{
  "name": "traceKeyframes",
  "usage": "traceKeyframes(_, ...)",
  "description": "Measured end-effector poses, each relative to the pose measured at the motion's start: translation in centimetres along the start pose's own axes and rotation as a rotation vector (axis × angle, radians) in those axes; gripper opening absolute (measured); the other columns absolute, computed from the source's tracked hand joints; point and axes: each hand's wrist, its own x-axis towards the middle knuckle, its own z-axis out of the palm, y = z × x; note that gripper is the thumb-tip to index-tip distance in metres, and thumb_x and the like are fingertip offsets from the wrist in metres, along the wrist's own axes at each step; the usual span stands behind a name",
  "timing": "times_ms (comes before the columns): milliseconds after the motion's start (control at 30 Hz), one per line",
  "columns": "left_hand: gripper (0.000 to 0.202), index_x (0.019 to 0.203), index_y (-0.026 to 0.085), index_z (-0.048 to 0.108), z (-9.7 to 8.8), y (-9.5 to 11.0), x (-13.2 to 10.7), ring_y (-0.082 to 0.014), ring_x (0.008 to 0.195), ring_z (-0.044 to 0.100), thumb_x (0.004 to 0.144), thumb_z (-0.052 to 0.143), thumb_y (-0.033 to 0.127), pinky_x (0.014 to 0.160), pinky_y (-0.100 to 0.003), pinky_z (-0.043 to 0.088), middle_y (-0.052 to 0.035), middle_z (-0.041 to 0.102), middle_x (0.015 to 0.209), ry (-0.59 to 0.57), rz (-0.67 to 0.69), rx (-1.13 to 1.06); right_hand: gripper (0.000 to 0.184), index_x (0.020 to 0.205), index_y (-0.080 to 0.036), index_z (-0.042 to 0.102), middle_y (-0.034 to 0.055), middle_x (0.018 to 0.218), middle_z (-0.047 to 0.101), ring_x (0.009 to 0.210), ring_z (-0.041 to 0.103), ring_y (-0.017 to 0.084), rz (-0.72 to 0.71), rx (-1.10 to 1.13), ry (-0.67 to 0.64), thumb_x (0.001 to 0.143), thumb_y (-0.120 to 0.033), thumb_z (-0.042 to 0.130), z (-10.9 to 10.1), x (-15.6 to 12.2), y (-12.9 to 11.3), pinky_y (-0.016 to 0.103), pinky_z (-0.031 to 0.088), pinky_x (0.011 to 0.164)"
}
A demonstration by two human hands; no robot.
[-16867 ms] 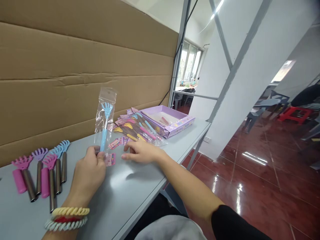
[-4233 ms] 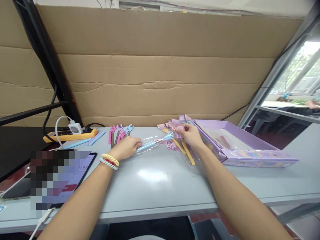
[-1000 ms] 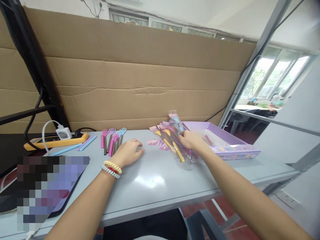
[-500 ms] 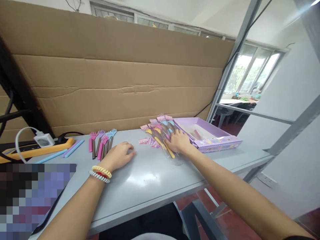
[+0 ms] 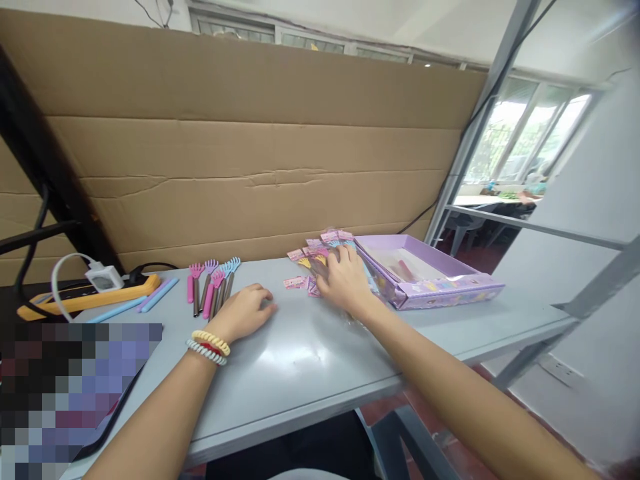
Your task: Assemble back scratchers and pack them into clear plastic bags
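Where the bagged scratchers [image 5: 315, 251] lie, far middle of the table [image 5: 300, 380]: right hand [image 5: 346, 280] over them, fingers bent, grip not discernible. Left hand [image 5: 244, 313]: loosely curled, holding nothing, near the unbagged scratchers [image 5: 216, 280] at left. Box [image 5: 450, 291], purple, open-topped, 1: right of the bagged scratchers.

Likely workshop: grey worktable [image 5: 300, 393], cardboard partition [image 5: 275, 147], metal frame [image 5: 550, 229], farther table [image 5: 473, 200].

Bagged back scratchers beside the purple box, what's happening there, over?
Right hand over bagged back scratchers, grip unclear. Left hand beside loose back scratchers, nothing visibly held. Purple box crowds bagged pile's right.
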Motion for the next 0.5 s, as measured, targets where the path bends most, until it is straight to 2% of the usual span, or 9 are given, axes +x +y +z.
traceKeyframes(100, 0.038, 0.101, 0.016, 0.066, 0.0, 0.2, -0.1, -0.0257, 0.099, 0.058, 0.083, 0.043, 0.040, 0.090, -0.036, 0.042, -0.0118, 0.062, 0.107, -0.020, -0.020, 0.005, 0.030, 0.098, -0.011, 0.058, 0.0212, 0.116, 0.049, 0.114, 0.036, 0.034, -0.052, 0.118, 0.050, 0.077, -0.031, 0.051, 0.5, 1.4, -2.0, 0.042, 0.033, 0.090)
traceKeyframes(200, 0.038, 0.103, 0.016, 0.066, 0.1, 0.2, -0.2, -0.0259, 0.102, 0.057, 0.083, 0.044, 0.039, 0.090, -0.036, 0.043, -0.0118, 0.061, 0.110, -0.014, -0.058, 0.012, 0.024, 0.094, -0.013, 0.058, 0.0183, 0.115, 0.051, 0.112, 0.039, 0.030, -0.170, 0.262, 0.068, 0.077, -0.028, 0.051, 1.7, 2.0, -3.6, 0.041, 0.032, 0.091)
traceKeyframes(333, 0.039, 0.106, 0.016, 0.065, 0.1, -0.2, -0.1, -0.0276, 0.106, 0.055, 0.082, 0.045, 0.037, 0.092, -0.038, 0.042, -0.0122, 0.059, 0.115, 0.023, -0.140, 0.109, 0.015, 0.089, -0.015, 0.058, 0.0140, 0.109, 0.056, 0.108, 0.044, 0.026, -0.353, 0.448, -0.008, 0.079, -0.024, 0.051, 4.0, 1.2, -4.1, 0.040, 0.032, 0.092)
traceKeyframes(400, 0.040, 0.108, 0.014, 0.064, 0.0, -0.6, 0.1, -0.0294, 0.108, 0.054, 0.082, 0.044, 0.036, 0.092, -0.040, 0.041, -0.0141, 0.059, 0.114, 0.076, -0.246, 0.207, 0.014, 0.088, -0.015, 0.057, 0.0119, 0.103, 0.058, 0.104, 0.046, 0.025, -0.366, 0.544, -0.058, 0.078, -0.024, 0.054, 4.9, 0.7, -3.7, 0.039, 0.034, 0.090)
traceKeyframes(500, 0.040, 0.108, 0.010, 0.062, -0.4, -1.3, 0.4, -0.0320, 0.110, 0.053, 0.081, 0.043, 0.032, 0.090, -0.041, 0.042, -0.0178, 0.060, 0.111, 0.147, -0.467, 0.321, 0.012, 0.085, -0.017, 0.058, 0.0086, 0.093, 0.061, 0.095, 0.051, 0.022, -0.274, 0.676, -0.129, 0.076, -0.025, 0.056, 5.5, 0.6, -2.7, 0.034, 0.037, 0.085)
